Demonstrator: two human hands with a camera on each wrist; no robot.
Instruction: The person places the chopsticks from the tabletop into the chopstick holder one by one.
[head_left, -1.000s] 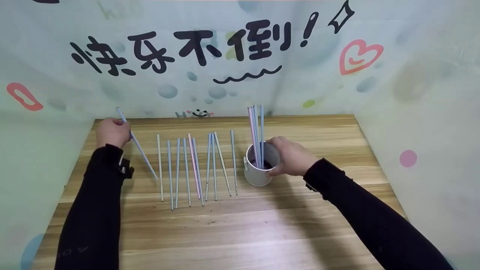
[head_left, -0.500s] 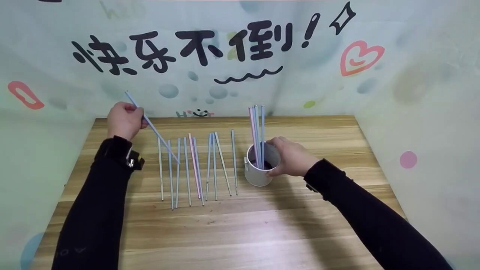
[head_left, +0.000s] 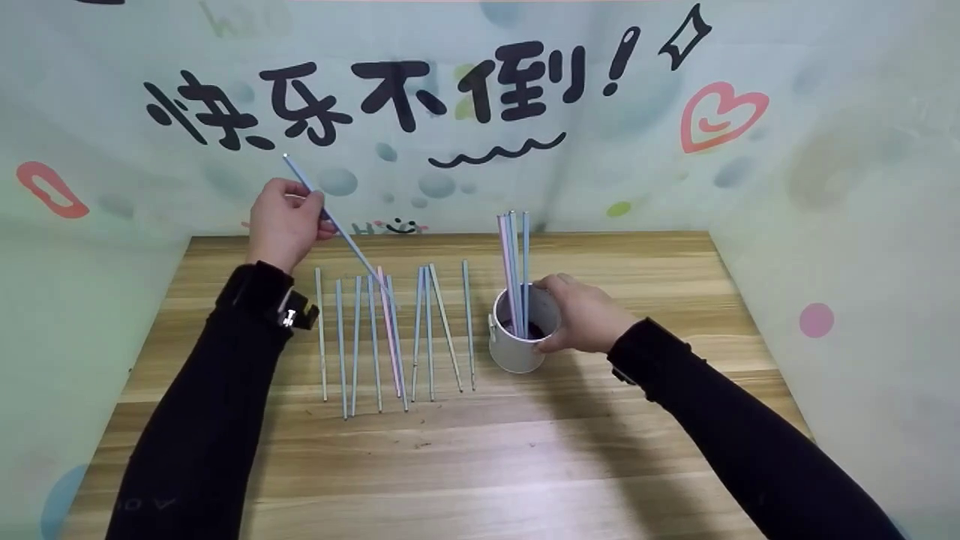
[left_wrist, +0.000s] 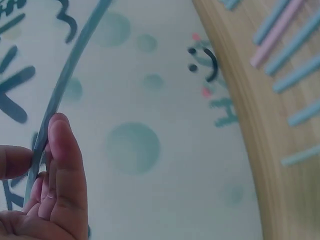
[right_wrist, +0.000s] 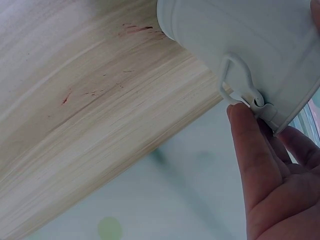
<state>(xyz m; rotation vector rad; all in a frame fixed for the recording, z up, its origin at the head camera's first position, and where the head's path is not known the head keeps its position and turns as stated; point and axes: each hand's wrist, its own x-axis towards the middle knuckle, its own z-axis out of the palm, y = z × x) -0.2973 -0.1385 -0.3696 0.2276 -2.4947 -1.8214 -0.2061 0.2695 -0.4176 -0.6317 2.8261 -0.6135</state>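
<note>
In the head view my left hand [head_left: 283,223] pinches a thin, straw-like blue stick [head_left: 349,241] between thumb and fingers. The stick slants down to the right, its lower end over the row on the table. The left wrist view shows that stick [left_wrist: 67,75] rising past the fingertips. My right hand [head_left: 589,311] grips the rim and side of a small white bucket [head_left: 516,358]. Several blue and pink sticks [head_left: 525,247] stand in it, leaning. A wire handle loop [right_wrist: 240,75] on the bucket touches a right fingertip in the right wrist view.
Between the hands, a loose row of similar sticks [head_left: 340,349] in blue, pink and pale tones lies on the wood-grain table [head_left: 480,465]. A printed cloth backdrop [head_left: 622,172] rises behind the table and along both sides.
My left hand has lifted the blue stick up and moved right, from the table's left back corner to above the row. The right hand and bucket stay in place.
</note>
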